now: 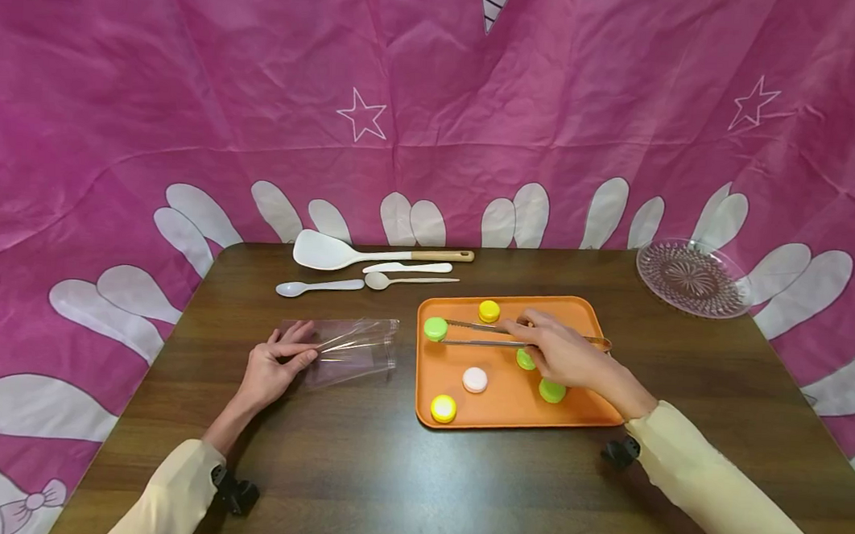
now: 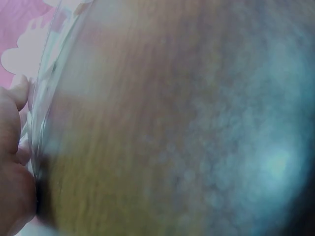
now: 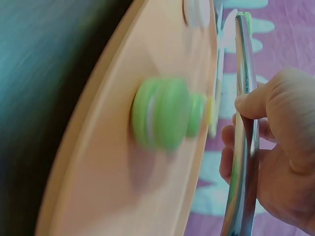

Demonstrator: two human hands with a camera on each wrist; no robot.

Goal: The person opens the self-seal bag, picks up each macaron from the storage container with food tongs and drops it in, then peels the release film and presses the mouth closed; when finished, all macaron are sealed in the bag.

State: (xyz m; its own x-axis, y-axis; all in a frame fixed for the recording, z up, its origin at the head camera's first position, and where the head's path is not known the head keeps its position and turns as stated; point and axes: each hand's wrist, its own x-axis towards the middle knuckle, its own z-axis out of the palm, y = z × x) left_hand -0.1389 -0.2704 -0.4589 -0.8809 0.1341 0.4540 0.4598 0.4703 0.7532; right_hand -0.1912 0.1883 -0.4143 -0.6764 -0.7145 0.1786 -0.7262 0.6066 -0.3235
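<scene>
My right hand grips metal tongs over the orange tray. At the tongs' tips is a green macaron, near the tray's left rim. Two more green macarons lie by this hand, one below it and one partly covered. In the right wrist view, thumb and fingers close round the tongs. My left hand pinches a clear plastic bag between thumb and fingers, left of the tray. The left wrist view shows the bag's edge beside the hand.
Also on the tray are a pale pink macaron and yellow macarons, one in front and one behind. A white spatula, a white knife and two spoons lie behind. A clear plate stands at back right.
</scene>
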